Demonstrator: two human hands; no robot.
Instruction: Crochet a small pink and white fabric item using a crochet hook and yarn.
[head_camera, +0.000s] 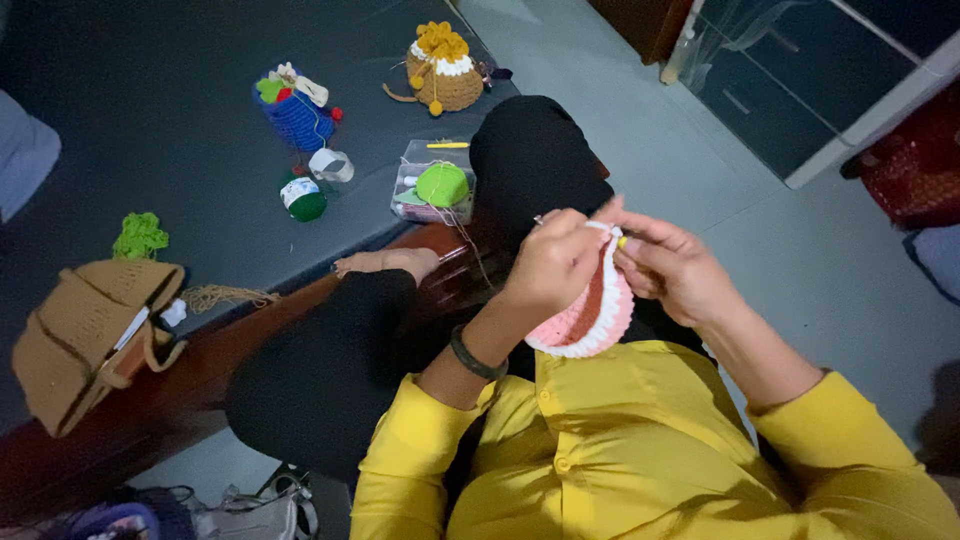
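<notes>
I am holding the pink and white crochet piece (590, 315) up in front of my chest, my left hand (553, 262) pinching its upper edge from the left while my right hand (672, 268) is closing on the same edge from the right, so both are sitting equally near. The piece is hanging downward from my fingers (its long curve running toward my yellow shirt (620, 450)). My fingers are hiding the hook and the working stitch, and the yarn strand (470, 240) is trailing thinly toward the clear box (432, 190).

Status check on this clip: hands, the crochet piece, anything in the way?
Left hand and right hand both gripping pink-and-white crochet piece. Piece held up over lap. Nothing blocking; green yarn ball sits apart on dark mat.
</notes>
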